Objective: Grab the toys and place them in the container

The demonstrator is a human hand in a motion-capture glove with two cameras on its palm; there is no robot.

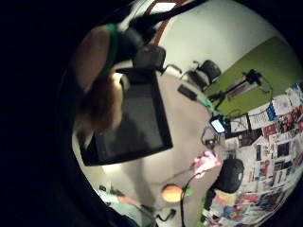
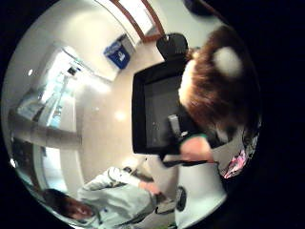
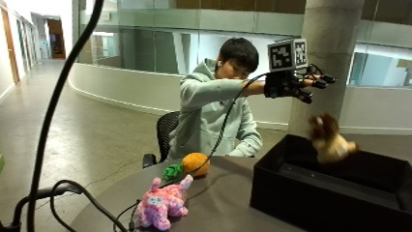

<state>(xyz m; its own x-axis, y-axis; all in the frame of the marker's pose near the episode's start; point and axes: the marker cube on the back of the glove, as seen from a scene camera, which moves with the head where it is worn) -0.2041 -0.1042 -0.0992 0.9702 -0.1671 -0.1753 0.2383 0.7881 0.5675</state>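
Note:
In the outside view my gloved right hand (image 3: 298, 84) is raised high above the black container (image 3: 289, 193), fingers spread and holding nothing. A brown plush toy (image 3: 330, 140) is in mid-air just over the container's open top, below the hand. Both palm views show that brown toy (image 1: 100, 101) (image 2: 213, 90) close to the palm, above the container (image 1: 137, 120) (image 2: 155, 114). A pink plush toy (image 3: 164, 202) (image 1: 207, 162) (image 2: 236, 164) stands on the grey table (image 3: 225, 208). An orange ball toy (image 3: 195, 163) (image 1: 172, 193) with a green leaf lies behind it.
The container stands on the table's right part; the pink and orange toys are to its left near the table edge. A black cable (image 3: 219, 140) hangs from the hand down to the table. Behind the seated person is an office chair (image 3: 166, 128).

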